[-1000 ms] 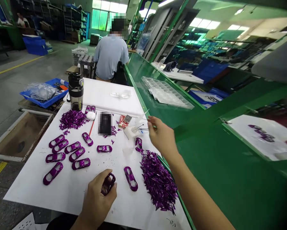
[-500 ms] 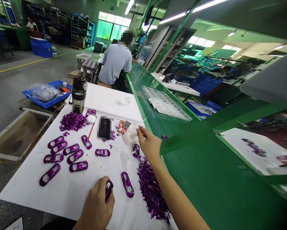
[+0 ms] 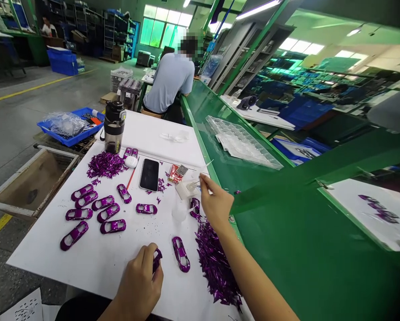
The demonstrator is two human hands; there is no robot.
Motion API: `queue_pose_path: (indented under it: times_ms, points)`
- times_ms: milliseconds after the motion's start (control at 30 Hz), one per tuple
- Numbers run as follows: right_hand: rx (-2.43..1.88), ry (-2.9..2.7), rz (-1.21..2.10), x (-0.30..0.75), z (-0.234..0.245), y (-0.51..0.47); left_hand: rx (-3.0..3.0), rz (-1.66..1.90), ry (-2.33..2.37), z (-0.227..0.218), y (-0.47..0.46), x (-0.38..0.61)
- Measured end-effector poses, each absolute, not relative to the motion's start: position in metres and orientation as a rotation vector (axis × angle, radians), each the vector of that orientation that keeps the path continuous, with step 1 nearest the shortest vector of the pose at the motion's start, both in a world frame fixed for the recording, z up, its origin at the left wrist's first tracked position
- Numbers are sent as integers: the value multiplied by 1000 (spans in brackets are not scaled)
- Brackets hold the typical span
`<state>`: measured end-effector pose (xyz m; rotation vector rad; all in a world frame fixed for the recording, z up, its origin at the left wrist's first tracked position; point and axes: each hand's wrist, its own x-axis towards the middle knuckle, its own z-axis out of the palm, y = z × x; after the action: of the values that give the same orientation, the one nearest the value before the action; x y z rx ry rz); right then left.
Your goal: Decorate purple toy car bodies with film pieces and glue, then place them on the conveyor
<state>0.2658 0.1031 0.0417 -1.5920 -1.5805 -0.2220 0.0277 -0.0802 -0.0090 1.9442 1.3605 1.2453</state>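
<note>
- While your left hand (image 3: 140, 285) curls low over the white table (image 3: 86, 272), its fingers (image 3: 145, 255) close on a small purple car shell (image 3: 157, 259), hiding most of it, just beside a second purple shell (image 3: 181, 254).
- Your right hand (image 3: 215, 205) is raised near the table's green edge, thumb and forefinger pinched narrow on a thin pale stick (image 3: 196, 183); the stick's tip is close to a small white block (image 3: 183, 191).
- Under that hand lies a third purple shell (image 3: 195, 208), next to a clear plastic cup (image 3: 179, 211).
- A heap of purple slivers (image 3: 216, 267) lies by your right forearm, and a smaller heap (image 3: 105, 165) lies farther up the table.
- Nine more shells (image 3: 103, 209) lie in loose rows left of centre.
- A black phone (image 3: 149, 174), a red packet (image 3: 175, 174) and a black-lidded bottle (image 3: 113, 127) stand beyond them.
- Past the table, a co-worker (image 3: 169, 87) sits with their back to you beside a green bench (image 3: 200, 120), and a blue crate (image 3: 69, 131) sits to the left.
</note>
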Motion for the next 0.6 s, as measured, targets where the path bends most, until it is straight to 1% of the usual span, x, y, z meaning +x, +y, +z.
queue_pose_path:
  times_ms: [100,200,300,367,400,433,533,600]
  points:
    - [-1563,-1612,-211,267,54,106,1996,1218,1372,-11,-80,29]
    - [-1480,-1610,-233,266,76,95,2057,1186,1403,-14,-80,29]
    - [-1253,-1369,-535,252,98,57,2107,1209,1430,-15,-80,29]
    - [-1045,-1224,-689,233,102,19,2145,1211,1441,-15,-79,28]
    - [-1020,-1213,-654,221,100,-1,2152,1204,1444,-14,-79,27]
    - [-1075,-1252,-527,209,95,-20,2169,1195,1441,-14,-78,27]
    - [-1308,-1398,40,179,68,-63,2186,1168,1429,-12,-77,25]
    - [-1350,-1449,236,170,51,-76,2184,1153,1410,-11,-76,23]
